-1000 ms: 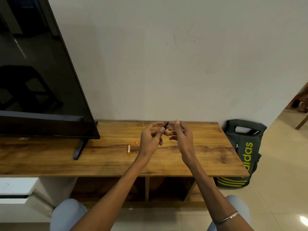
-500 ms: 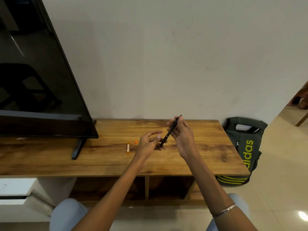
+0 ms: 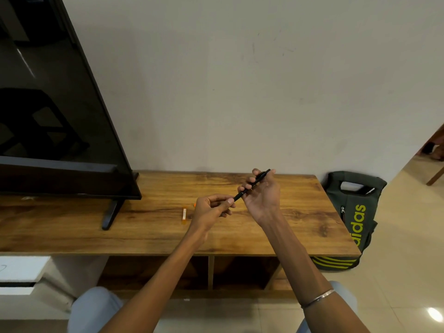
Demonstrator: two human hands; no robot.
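Note:
A thin black pen [image 3: 254, 184] is held slanted above the wooden table [image 3: 149, 227], its upper end pointing to the back right. My right hand [image 3: 263, 197] grips its upper half with curled fingers. My left hand [image 3: 212, 210] pinches the pen's lower tip between thumb and fingers. A small orange-and-white tube [image 3: 184, 215] lies on the table just left of my left hand, and a tiny orange piece [image 3: 194, 205] shows behind that hand.
A large black TV [image 3: 55, 116] stands on its foot [image 3: 109, 216] at the table's left. A grey backpack with yellow lettering [image 3: 353, 219] leans against the table's right end. Wall behind, tiled floor to the right, open shelves under the tabletop.
The hands were close together with only a bit of pen showing. They have drawn apart and the full pen now slants between them, with my right hand raised slightly.

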